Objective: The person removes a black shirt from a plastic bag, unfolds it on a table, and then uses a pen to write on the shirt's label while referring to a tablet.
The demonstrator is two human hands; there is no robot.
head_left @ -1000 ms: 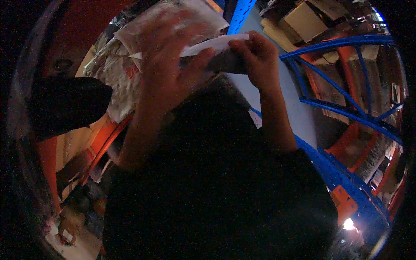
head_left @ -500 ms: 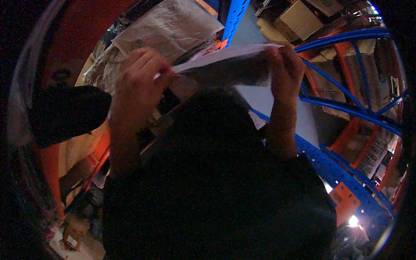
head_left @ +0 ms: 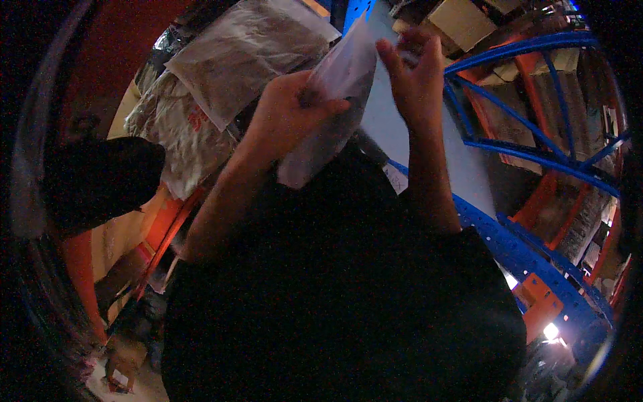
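Observation:
A whitish, translucent plastic bag [head_left: 341, 74] hangs at a slant in front of me, its upper end near the blue post and its lower end by my dark shirt. Around its left edge, my left hand [head_left: 291, 110] is closed, with the thumb lying across the bag. Just right of the bag's upper part, my right hand [head_left: 416, 80] is raised, thumb and fingers apart, with nothing seen in it. Its fingertips are blurred. Whether anything is inside the bag, I cannot tell.
Large plastic-wrapped packages [head_left: 234, 53] lie at the upper left above an orange rack beam [head_left: 167, 231]. On the right stand blue rack frames [head_left: 529, 117] and shelves of cartons. A cardboard box [head_left: 462, 25] sits at the far upper right. Grey floor [head_left: 395, 124] shows between the racks.
The bag, stretched level between both hands before, is now tilted steeply in my left hand alone. My right hand has let go of it. My left hand has moved right.

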